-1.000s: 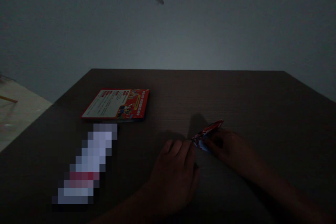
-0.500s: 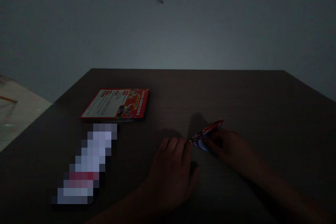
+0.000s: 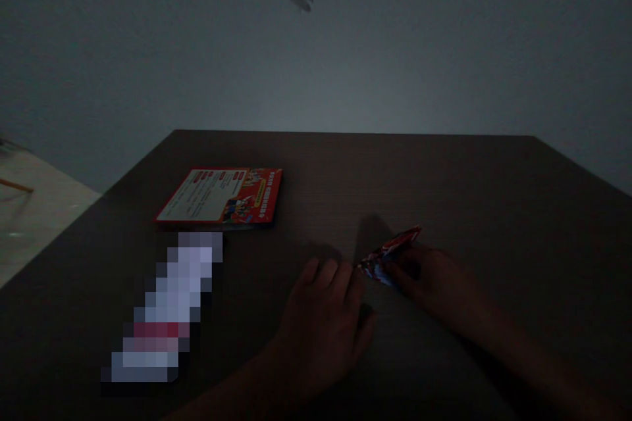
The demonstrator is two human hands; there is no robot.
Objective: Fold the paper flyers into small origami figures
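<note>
Between the thumb and fingers of my right hand [image 3: 434,276] is a small folded piece of colourful printed paper [image 3: 378,270], red on its raised flap and bluish below. It stands tilted on the table, its pointed left end near my left fingertips. My left hand [image 3: 326,319] lies palm down on the dark wooden table [image 3: 405,177], fingers stretched forward and thumb apart. Its index finger is at the paper's left corner; whether it presses on the paper I cannot tell in the dim light.
A red and white printed booklet [image 3: 217,194] lies at the back left of the table. In front of it is a long pixelated object [image 3: 170,306], its kind hidden. Behind the table rises a grey wall [image 3: 395,39], and a pale surface [image 3: 39,204] shows at far left.
The view has shifted very slightly. Both hands and the folded paper stay almost in the same place, with my left fingers moved a touch.
</note>
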